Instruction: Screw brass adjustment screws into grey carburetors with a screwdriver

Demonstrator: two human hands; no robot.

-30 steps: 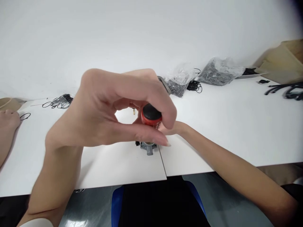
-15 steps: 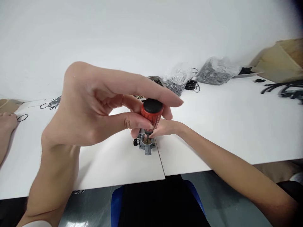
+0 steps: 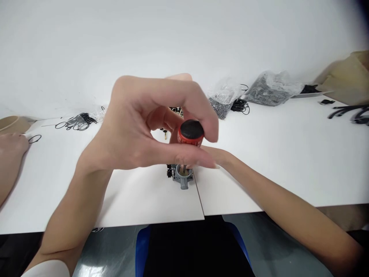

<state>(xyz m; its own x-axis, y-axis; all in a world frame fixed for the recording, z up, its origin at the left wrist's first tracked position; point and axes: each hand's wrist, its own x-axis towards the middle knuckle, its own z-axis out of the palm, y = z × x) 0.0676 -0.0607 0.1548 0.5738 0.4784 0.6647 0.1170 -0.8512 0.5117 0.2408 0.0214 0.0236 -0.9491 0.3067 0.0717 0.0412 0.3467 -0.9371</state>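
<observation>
My left hand (image 3: 138,127) is closed around a screwdriver (image 3: 191,130), its fingers and thumb curled about the red handle with the black cap. The screwdriver points down, and its shaft enters the round bore of a small grey metal carburetor (image 3: 183,182). That carburetor lies on the white table and has black fittings on its left side. My right hand (image 3: 215,153) reaches in from the right behind my left hand, close to the carburetor. Its fingers are hidden, so their grip does not show.
Clear plastic bags of small parts (image 3: 271,90) stand along the wall, beside coiled black cords (image 3: 240,105). Black hoses (image 3: 351,111) lie at the right. Black rings (image 3: 79,122) lie at the left, near another person's hand (image 3: 14,148). A seam crosses the table (image 3: 150,204).
My left hand's fingers have curled further around the screwdriver handle and the wrist has turned. The view has shifted slightly. The carburetor stays in place on the table.
</observation>
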